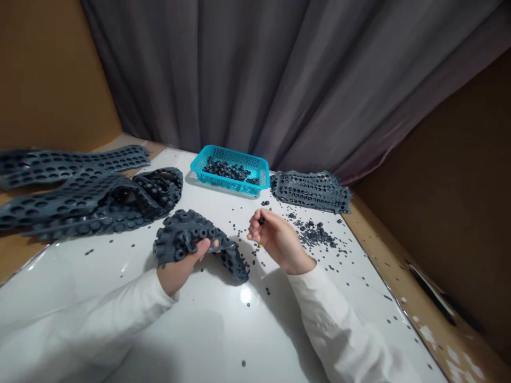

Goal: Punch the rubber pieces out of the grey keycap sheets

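Observation:
My left hand is closed around a dark grey moulded rubber sheet, which is bent over with its round, hollow knobs facing up. The thumb presses on the sheet's near edge, and the far end droops to the right, close to the white tabletop. To the right of the sheet, my right hand is raised with its fingers curled in. A small dark rubber piece shows between those fingers; whether more lie in the palm is hidden. A tiny yellow spot shows under this hand.
A turquoise basket holding many small dark pieces stands at the back. More perforated sheets are piled at left, and a flat one lies at right. Loose bits are scattered right of my hand. A grey curtain hangs behind.

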A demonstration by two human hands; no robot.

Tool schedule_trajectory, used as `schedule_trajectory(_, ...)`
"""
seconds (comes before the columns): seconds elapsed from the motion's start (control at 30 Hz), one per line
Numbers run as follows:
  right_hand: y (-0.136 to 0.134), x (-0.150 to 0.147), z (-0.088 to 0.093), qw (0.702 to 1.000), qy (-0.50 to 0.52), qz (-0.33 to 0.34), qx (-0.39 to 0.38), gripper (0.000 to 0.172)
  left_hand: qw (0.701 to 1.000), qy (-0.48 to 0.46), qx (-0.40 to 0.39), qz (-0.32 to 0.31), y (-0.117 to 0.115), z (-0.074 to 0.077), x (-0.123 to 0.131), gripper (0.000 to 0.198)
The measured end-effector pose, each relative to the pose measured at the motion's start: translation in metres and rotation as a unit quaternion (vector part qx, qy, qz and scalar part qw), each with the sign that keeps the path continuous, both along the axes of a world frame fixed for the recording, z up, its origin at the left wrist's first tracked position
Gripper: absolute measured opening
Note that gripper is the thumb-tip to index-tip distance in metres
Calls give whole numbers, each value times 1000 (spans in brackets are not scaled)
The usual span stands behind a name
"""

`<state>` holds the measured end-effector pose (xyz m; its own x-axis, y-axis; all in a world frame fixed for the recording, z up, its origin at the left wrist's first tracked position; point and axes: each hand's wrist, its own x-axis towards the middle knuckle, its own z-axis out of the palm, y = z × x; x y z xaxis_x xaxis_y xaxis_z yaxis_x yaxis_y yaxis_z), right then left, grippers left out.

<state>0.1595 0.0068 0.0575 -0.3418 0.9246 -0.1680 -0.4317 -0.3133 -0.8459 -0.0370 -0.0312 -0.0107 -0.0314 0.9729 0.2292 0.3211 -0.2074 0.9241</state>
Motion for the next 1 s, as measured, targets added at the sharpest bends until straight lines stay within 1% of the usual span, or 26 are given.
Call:
schedule_trajectory(0.1,4,-4,-10,991,48,55,-114,3,1000,13,21,10,4,-1,-3,36)
schedule_trajectory(0.13,5,-5,-13,986,65,64,-140,6,999,23,31,20,6,0,-4,35)
schedule_trajectory(0.2,7,-7,-15,980,85,66,-167,10,995,51,55,62,8,1,-3,32)
schedule_trajectory(0.23,7,-8,-16,981,82,58,-163,10,992,65,65,85,10,1,-3,31)
schedule_trajectory(0.3,5,-11,-15,992,37,32,-117,4,987,97,78,102,11,3,0,27)
schedule_trajectory(0.33,3,-13,-15,997,-7,16,-72,1,986,111,83,97,11,3,1,25)
schedule_trajectory(0.37,0,-15,-15,998,-63,-4,-12,4,985,124,85,84,11,3,3,25)
schedule_trajectory(0.4,-2,-17,-15,990,-126,-25,60,8,985,135,86,68,10,2,4,25)
schedule_trajectory(0.43,-5,-18,-15,971,-194,-42,137,12,985,143,82,54,9,1,4,25)
schedule_trajectory(0.5,-9,-20,-17,906,-314,-61,276,22,987,144,59,31,8,-3,5,27)
schedule_trajectory(0.53,-10,-20,-17,872,-359,-61,327,24,989,138,42,20,8,-5,5,29)
schedule_trajectory(0.6,-9,-18,-20,817,-419,-47,393,23,993,116,17,8,7,-8,4,31)
schedule_trajectory(0.67,-7,-15,-22,778,-449,-34,438,19,996,88,1,9,7,-8,5,34)
schedule_trajectory(0.7,-6,-14,-24,764,-456,-30,456,18,997,73,-8,13,6,-6,5,35)
schedule_trajectory(0.77,-6,-14,-26,748,-460,-33,478,18,998,51,-18,15,4,-1,6,37)
schedule_trajectory(0.83,-9,-17,-28,745,-458,-33,484,19,999,41,-15,-15,2,4,7,37)
schedule_trajectory(0.9,-12,-20,-28,752,-451,-25,479,18,998,39,-9,-55,1,7,8,35)
schedule_trajectory(0.93,-14,-21,-28,758,-447,-19,475,18,997,39,-15,-61,1,8,9,33)
schedule_trajectory(1.0,-15,-23,-28,781,-429,-8,454,16,998,40,-41,-40,2,6,9,33)
